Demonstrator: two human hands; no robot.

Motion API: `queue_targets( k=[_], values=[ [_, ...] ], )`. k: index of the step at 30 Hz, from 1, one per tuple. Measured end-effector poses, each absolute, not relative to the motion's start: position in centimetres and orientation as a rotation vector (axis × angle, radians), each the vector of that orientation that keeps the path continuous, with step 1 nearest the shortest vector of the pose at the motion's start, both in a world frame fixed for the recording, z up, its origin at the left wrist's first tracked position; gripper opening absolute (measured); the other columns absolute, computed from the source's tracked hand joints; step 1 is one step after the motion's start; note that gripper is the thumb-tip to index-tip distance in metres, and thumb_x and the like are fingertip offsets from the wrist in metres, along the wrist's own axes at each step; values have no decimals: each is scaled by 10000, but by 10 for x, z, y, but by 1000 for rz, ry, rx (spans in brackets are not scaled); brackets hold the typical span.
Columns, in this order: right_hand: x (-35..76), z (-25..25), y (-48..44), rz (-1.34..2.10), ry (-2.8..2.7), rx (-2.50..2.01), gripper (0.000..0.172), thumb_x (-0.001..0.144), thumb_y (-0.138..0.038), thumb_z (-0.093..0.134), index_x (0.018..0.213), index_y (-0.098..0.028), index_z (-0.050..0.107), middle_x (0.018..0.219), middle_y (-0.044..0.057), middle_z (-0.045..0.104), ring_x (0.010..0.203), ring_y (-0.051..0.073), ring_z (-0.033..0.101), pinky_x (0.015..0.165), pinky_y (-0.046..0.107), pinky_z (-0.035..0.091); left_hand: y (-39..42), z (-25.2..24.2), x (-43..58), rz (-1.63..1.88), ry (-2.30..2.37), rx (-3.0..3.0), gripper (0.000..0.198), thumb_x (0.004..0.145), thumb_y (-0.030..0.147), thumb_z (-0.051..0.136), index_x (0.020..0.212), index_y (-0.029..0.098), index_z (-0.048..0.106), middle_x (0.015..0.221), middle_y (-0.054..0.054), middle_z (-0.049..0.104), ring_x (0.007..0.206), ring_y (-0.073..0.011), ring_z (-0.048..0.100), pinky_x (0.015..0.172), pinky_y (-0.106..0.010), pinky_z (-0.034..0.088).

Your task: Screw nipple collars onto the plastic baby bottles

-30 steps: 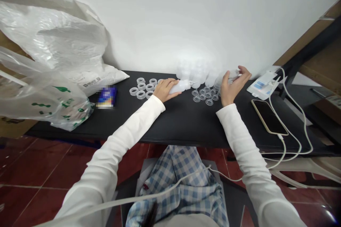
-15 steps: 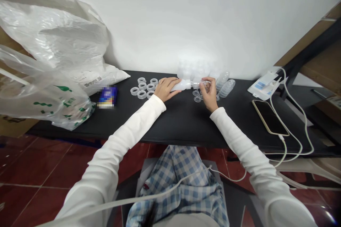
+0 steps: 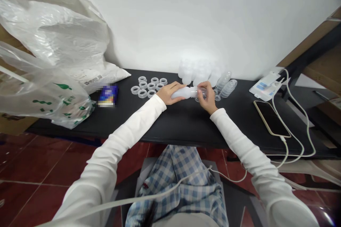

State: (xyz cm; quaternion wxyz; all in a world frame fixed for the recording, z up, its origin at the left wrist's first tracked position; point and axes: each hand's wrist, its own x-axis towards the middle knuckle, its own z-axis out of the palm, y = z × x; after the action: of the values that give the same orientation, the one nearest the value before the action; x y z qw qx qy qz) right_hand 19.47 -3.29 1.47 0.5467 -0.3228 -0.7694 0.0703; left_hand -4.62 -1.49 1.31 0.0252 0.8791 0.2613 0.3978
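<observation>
My left hand (image 3: pixel 168 93) grips a white translucent plastic bottle (image 3: pixel 182 93), which lies on its side above the table. My right hand (image 3: pixel 207 97) holds a clear plastic cap (image 3: pixel 201 93) against the bottle's neck, and its fingers partly hide the cap. Several clear plastic rings (image 3: pixel 146 87) lie in a group just left of my left hand. Small clear lids (image 3: pixel 217 96) sit near my right hand, and two stacks of clear cups (image 3: pixel 227 88) lie beyond it. A row of white bottles (image 3: pixel 197 72) stands against the wall.
The black table (image 3: pixel 186 126) runs under everything. A white sack (image 3: pixel 102 77), plastic bags (image 3: pixel 45 92) and a blue packet (image 3: pixel 108 95) lie at the left. At the right are a phone (image 3: pixel 271 118) and a white device (image 3: pixel 265 87) with cables. A white wall stands behind.
My right hand has moved left from the stacked cups to the bottle's neck, bringing the clear cap onto it. My left hand has turned the bottle slightly and lifted it.
</observation>
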Motion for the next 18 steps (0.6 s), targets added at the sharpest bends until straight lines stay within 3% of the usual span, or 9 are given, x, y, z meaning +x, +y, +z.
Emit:
queue_targets(
  k=[6, 9, 13, 18],
  values=[
    [188, 8, -28, 80, -1810, -948, 324, 999, -490, 373, 839, -235, 494, 741, 21, 579, 684, 174, 557, 679, 337, 483, -13, 23, -39, 1093, 802, 2224, 533, 817, 616, 683, 1045, 137, 730, 1029, -105, 750, 955, -246, 699, 888, -374, 551],
    [180, 6, -31, 73, -1809, -996, 383, 1008, -518, 313, 799, -243, 476, 693, 18, 561, 620, 169, 527, 637, 333, 461, -8, 25, -39, 897, 794, 1897, 554, 800, 662, 652, 930, 129, 726, 856, -76, 744, 798, -236, 710, 749, -350, 561],
    [167, 10, -36, 34, -1716, -1104, 418, 1027, -499, 227, 772, -251, 449, 673, 26, 554, 601, 180, 521, 639, 346, 449, -8, 26, -38, 752, 819, 1685, 564, 811, 678, 630, 960, 140, 708, 737, -50, 723, 591, -195, 677, 578, -309, 531],
    [157, 15, -32, 77, -1611, -1312, 395, 1040, -441, 212, 814, -244, 469, 717, 42, 586, 643, 197, 550, 685, 354, 436, -16, 25, -33, 1119, 941, 2097, 487, 876, 614, 613, 980, 150, 722, 996, -78, 773, 946, -229, 729, 895, -343, 559]
  ],
)
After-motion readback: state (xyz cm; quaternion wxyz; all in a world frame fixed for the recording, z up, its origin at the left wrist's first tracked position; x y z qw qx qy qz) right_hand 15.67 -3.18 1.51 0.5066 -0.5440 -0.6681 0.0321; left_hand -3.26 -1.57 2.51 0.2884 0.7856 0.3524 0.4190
